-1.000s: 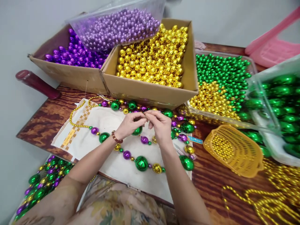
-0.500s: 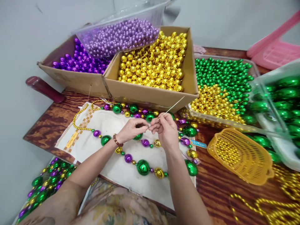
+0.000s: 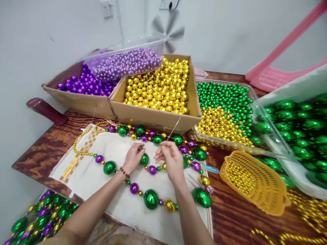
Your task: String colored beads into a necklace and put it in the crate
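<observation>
My right hand [image 3: 170,160] pinches a long thin needle [image 3: 174,127] that points up and to the right, toward the box of gold beads [image 3: 158,88]. My left hand [image 3: 133,157] is curled with its fingertips together just left of it, over a green bead; what it pinches is too fine to see. Both hands hover above a white cloth [image 3: 114,183] on which a necklace of green, purple and gold beads [image 3: 150,199] lies in loops.
Behind the cloth stand a cardboard box of purple beads [image 3: 81,85], a clear tub of lilac beads [image 3: 125,63], a tray of green and gold beads [image 3: 227,109] and a tub of large green balls [image 3: 301,126]. A yellow basket [image 3: 252,182] lies right. Finished necklaces [image 3: 38,217] pile bottom left.
The camera tilted up, so everything sits lower in view. My hands drew slightly apart. The needle, out of sight a second ago, now stands in my right hand.
</observation>
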Demonstrator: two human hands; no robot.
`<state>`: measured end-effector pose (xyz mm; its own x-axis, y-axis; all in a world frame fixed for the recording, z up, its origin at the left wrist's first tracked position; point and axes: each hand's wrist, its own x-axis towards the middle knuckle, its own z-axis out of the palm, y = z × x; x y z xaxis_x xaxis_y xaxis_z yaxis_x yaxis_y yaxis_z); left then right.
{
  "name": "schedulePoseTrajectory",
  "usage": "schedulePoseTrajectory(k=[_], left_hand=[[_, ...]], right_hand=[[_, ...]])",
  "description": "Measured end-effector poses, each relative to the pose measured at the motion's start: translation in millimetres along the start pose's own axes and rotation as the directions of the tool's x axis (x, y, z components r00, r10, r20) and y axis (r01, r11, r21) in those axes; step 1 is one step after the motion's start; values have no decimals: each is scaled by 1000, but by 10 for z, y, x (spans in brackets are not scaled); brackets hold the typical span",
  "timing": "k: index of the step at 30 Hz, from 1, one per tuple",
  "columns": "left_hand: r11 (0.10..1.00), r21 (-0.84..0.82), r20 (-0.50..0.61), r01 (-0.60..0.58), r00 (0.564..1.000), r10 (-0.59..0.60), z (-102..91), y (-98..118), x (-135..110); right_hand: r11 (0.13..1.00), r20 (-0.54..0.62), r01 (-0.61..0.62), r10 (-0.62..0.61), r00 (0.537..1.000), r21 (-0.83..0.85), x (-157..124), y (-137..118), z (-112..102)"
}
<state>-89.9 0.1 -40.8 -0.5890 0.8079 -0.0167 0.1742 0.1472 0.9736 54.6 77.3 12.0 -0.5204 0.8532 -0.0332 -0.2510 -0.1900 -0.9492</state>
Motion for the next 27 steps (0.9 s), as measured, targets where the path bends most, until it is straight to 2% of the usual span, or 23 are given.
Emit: schedulePoseTrajectory(k=[2,4,5,7,9,11,13,15,18,22,25,27], left_hand=[[994,-16,-84,-104,991,102,-126,216,88],[961,-12,-192,-277,943,270,-220,565,288],[938,4,-213,-347,916,340,-241,764,441],[907,34,-145,-419,896,419,-221,1140,844],[912,56,-13,-406,913,408,-121,1411,1327],[935,178,148,-307,948,283,28,1541,1796],[936,273,261,-221,954,149,183,1551,2162],[938,289,307,-192,947,100,306,1500,2383],[942,276,326,-192,940,96,370,1437,2479],[939,258,304,-226,942,143,179,1517,2318],[969,-10,258,-247,936,241,-94,1608,1960],[950,-256,252,-181,936,246,-263,1605,1606]], right_hand=[[999,28,-49,49,998,1,-73,134,0],[995,52,-100,99,994,14,-145,236,-1],[992,61,-122,120,991,21,-176,277,2],[989,73,-146,143,987,36,-225,346,16],[987,78,-151,147,986,53,-259,411,38],[987,72,-145,140,988,63,-284,480,55],[990,48,-127,124,991,63,-308,553,59],[992,32,-114,112,993,57,-331,618,48],[993,21,-107,106,994,58,-358,659,22],[993,26,-104,102,994,50,-362,579,22],[995,46,-90,88,995,40,-354,494,55],[997,42,-66,65,997,32,-351,460,82]])
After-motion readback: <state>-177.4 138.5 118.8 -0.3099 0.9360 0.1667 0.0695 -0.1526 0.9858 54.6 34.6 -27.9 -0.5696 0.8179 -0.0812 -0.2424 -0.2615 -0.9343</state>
